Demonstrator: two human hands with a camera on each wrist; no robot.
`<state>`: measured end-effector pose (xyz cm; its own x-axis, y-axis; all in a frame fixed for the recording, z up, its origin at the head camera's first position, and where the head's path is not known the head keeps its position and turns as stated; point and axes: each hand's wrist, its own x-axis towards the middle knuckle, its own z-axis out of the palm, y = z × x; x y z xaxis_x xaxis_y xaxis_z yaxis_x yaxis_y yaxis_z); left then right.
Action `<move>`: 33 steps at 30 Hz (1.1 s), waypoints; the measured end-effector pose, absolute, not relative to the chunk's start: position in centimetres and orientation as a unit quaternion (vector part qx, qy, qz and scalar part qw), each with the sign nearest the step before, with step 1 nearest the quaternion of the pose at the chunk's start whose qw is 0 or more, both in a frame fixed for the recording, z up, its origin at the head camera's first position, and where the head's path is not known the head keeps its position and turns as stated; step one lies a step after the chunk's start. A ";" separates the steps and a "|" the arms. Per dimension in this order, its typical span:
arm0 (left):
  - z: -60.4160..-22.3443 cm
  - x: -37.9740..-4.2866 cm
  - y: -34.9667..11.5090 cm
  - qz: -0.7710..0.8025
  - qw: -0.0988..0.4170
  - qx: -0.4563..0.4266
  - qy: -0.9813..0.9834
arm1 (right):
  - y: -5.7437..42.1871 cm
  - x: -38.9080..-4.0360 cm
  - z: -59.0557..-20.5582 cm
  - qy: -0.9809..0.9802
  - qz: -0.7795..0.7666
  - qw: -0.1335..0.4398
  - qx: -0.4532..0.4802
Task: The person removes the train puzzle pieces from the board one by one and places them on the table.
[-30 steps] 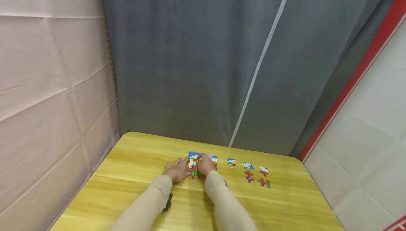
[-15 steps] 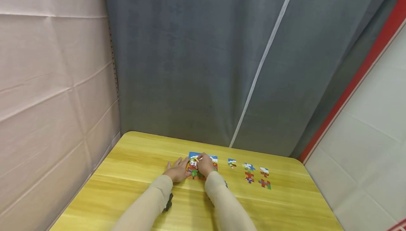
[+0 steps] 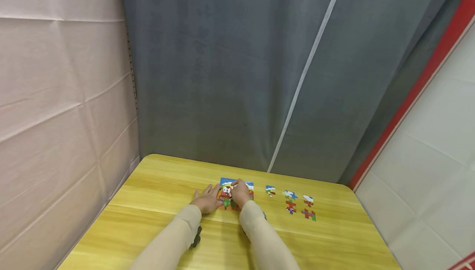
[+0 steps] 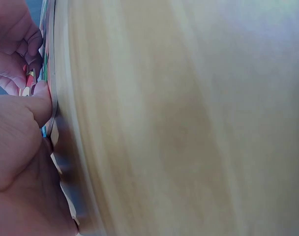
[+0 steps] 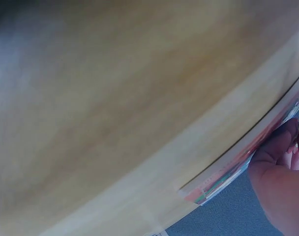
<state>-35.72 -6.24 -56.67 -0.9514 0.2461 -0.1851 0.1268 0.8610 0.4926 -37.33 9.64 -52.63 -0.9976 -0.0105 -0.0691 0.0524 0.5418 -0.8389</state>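
We see a grey curtain (image 3: 222, 68) filling the back, crossed by a pale strip (image 3: 306, 72), with a pinkish wall (image 3: 67, 121) at the left and a white wall (image 3: 434, 150) edged in red at the right, all cut off by the frame. Below lies the yellow table (image 3: 144, 204), its near edge out of view. Two cream sleeves (image 3: 167, 239) reach forward over it from the bottom, angling in toward the puzzle (image 3: 225, 203), which lies flat near the table's far edge, partly covered by both hands. The left hand (image 3: 207, 200) lies low at the puzzle's left side, fingers spread and thumb over the edge, released and grasping nothing. The right hand (image 3: 241, 192) bends over the puzzle with its back toward us and fingers curled in, hiding much of the picture. A black thing (image 3: 196, 238) peeks out from under the left sleeve, too covered for us to name. To the right lie five loose pieces (image 3: 291, 207). Smallest is the red-and-pale piece (image 4: 29, 82) that the right hand pinches; we cannot say for certain whether it touches the puzzle. Both wrist views cut the hands off, and any lettering on the printed picture is too small for us to read.
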 end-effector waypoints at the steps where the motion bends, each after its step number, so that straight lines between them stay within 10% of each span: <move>1: -56.7 -35.7 -6.2 0.245 0.120 0.097 0.957 | 9.6 -37.3 -52.7 0.877 -0.479 0.035 0.014; 33: -55.7 -34.7 -6.1 0.242 0.124 0.103 0.957 | 11.7 -37.0 -52.6 0.869 -0.492 0.006 0.054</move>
